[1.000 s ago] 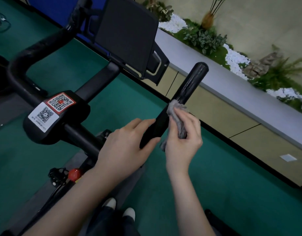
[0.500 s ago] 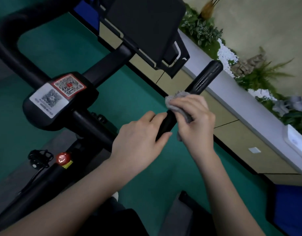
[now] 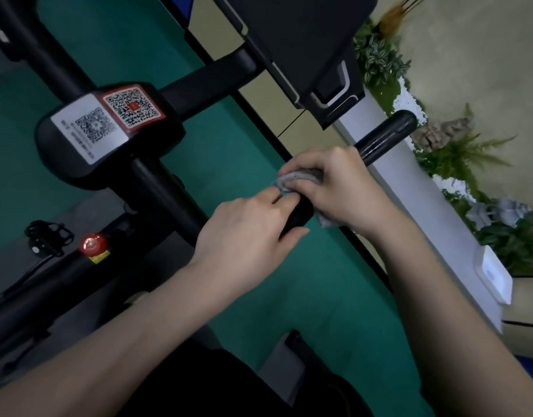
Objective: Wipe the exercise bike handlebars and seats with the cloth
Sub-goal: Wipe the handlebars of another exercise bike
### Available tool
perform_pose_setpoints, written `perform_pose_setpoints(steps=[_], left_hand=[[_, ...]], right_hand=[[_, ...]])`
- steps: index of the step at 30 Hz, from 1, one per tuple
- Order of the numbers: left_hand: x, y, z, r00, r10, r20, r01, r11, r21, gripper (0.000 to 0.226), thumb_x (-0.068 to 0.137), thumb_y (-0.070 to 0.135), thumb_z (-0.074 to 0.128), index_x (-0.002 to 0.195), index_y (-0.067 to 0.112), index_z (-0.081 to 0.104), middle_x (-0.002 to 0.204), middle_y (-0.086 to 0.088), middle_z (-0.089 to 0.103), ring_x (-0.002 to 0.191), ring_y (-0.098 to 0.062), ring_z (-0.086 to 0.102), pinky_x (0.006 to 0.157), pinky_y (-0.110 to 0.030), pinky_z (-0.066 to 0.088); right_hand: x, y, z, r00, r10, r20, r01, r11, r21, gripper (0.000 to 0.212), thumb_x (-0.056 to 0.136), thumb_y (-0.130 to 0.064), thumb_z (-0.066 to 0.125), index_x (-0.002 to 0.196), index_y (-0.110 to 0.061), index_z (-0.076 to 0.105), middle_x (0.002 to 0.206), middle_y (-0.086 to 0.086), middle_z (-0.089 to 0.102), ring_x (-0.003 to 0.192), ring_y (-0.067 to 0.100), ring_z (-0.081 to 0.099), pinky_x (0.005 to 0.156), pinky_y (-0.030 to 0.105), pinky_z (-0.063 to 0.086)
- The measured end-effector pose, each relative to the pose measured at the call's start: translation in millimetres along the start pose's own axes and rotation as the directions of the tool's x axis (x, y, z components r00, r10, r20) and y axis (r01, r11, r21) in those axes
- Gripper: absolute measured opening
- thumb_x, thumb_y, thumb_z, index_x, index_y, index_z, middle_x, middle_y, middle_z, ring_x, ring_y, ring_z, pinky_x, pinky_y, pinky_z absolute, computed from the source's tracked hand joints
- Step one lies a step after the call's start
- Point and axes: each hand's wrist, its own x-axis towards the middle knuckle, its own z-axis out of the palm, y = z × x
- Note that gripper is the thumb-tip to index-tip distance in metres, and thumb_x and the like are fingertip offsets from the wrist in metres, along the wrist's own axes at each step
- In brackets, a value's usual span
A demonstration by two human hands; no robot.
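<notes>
The black right handlebar (image 3: 385, 135) of the exercise bike runs up to the right, its round end free. My right hand (image 3: 340, 188) wraps a grey cloth (image 3: 298, 177) round the bar at its middle, and a corner of the cloth hangs below the hand. Just below it, my left hand (image 3: 250, 233) grips the same bar, thumb under it and fingertips touching the cloth. The centre block with two QR stickers (image 3: 108, 121) sits at left. No seat is in view.
A black console screen (image 3: 304, 40) hangs above the handlebar. A red knob (image 3: 92, 243) and a pedal (image 3: 48, 233) sit low at left on the frame. Green floor lies below. A grey ledge (image 3: 409, 206) with plants and a white box (image 3: 494, 278) runs along the right.
The view has swung right and closer. My right hand has closed over the top of the bar with the cloth and slid down until it meets my left hand.
</notes>
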Motion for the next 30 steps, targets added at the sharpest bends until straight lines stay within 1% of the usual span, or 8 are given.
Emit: perform_pose_setpoints(steps=[3,7,11,13,16,19,25,30], left_hand=[[-1.6,-0.2,0.5,1.0,-0.019,-0.013,0.019,0.999,-0.03,0.046,0.087,0.055,0.049,0.121,0.026,0.058,0.094,0.004,0.063,0.074,-0.027,0.064,0.058,-0.037,0.051],[-0.9,1.2,0.0,0.999,-0.035,-0.005,0.035,0.999,-0.029,0.048,0.089,0.057,0.045,0.129,0.03,0.051,0.102,0.007,0.061,0.082,-0.025,0.064,0.066,-0.037,0.052],[0.5,0.8,2.8,0.999,-0.046,-0.01,0.046,0.999,-0.015,0.048,0.09,0.058,0.041,0.129,0.032,0.049,0.106,0.009,0.059,0.088,-0.024,0.063,0.07,-0.035,0.05],[0.4,0.7,3.0,0.998,-0.054,-0.018,0.053,0.998,-0.04,0.047,0.09,0.058,0.042,0.128,0.032,0.05,0.104,0.008,0.059,0.087,-0.024,0.063,0.069,-0.036,0.051],[0.7,0.7,3.2,0.998,-0.057,-0.011,0.057,0.997,-0.047,0.045,0.09,0.058,0.04,0.128,0.033,0.049,0.103,0.009,0.058,0.086,-0.022,0.062,0.07,-0.036,0.051],[1.3,0.6,2.9,0.998,-0.062,-0.013,0.061,0.997,-0.054,0.045,0.091,0.058,0.04,0.128,0.034,0.048,0.102,0.01,0.057,0.085,-0.021,0.062,0.071,-0.035,0.051],[2.5,1.8,2.7,0.997,-0.072,-0.007,0.072,0.996,-0.06,0.042,0.09,0.059,0.042,0.125,0.035,0.048,0.102,0.011,0.057,0.086,-0.019,0.061,0.071,-0.033,0.05],[2.2,2.3,0.0,0.996,-0.085,0.01,0.086,0.991,-0.1,0.044,0.088,0.059,0.043,0.125,0.036,0.051,0.097,0.012,0.059,0.079,-0.016,0.062,0.069,-0.034,0.052]], right_hand=[[12.0,6.0,-9.1,0.995,0.052,0.083,-0.042,0.992,-0.119,0.013,0.086,-0.009,0.063,0.089,-0.015,0.074,0.087,0.001,0.071,0.077,0.015,0.067,0.07,0.026,0.052],[14.8,11.4,-16.4,0.994,0.098,0.056,-0.089,0.987,-0.134,0.011,0.088,-0.012,0.063,0.088,-0.015,0.074,0.078,0.001,0.068,0.071,0.018,0.066,0.058,0.018,0.05],[16.0,8.0,-15.6,0.985,0.039,0.166,-0.019,0.993,-0.119,0.009,0.087,-0.016,0.067,0.088,-0.019,0.075,0.081,-0.001,0.071,0.075,0.009,0.065,0.065,0.014,0.049],[20.5,12.5,-16.1,0.983,0.018,0.181,0.017,0.982,-0.188,0.01,0.087,-0.014,0.065,0.088,-0.017,0.074,0.084,0.001,0.07,0.074,0.013,0.065,0.065,0.02,0.05],[25.7,26.5,-18.4,0.997,0.011,0.081,0.018,0.94,-0.341,0.012,0.087,-0.007,0.061,0.085,-0.01,0.073,0.087,0.006,0.065,0.079,0.021,0.061,0.066,0.026,0.044],[22.3,35.7,-14.8,0.995,-0.089,-0.055,0.054,0.888,-0.457,0.01,0.087,-0.005,0.063,0.088,-0.005,0.073,0.083,0.012,0.067,0.09,0.029,0.053,0.071,0.028,0.037],[7.6,36.2,-7.9,0.981,-0.162,-0.109,0.122,0.945,-0.302,0.01,0.09,-0.009,0.065,0.083,-0.01,0.072,0.077,-0.004,0.061,0.086,0.018,0.051,0.073,0.018,0.031],[12.4,53.4,-13.0,0.919,-0.197,-0.342,0.05,0.917,-0.395,0.013,0.089,-0.005,0.06,0.087,-0.005,0.073,0.08,0.009,0.065,0.088,0.033,0.055,0.078,0.033,0.042]])
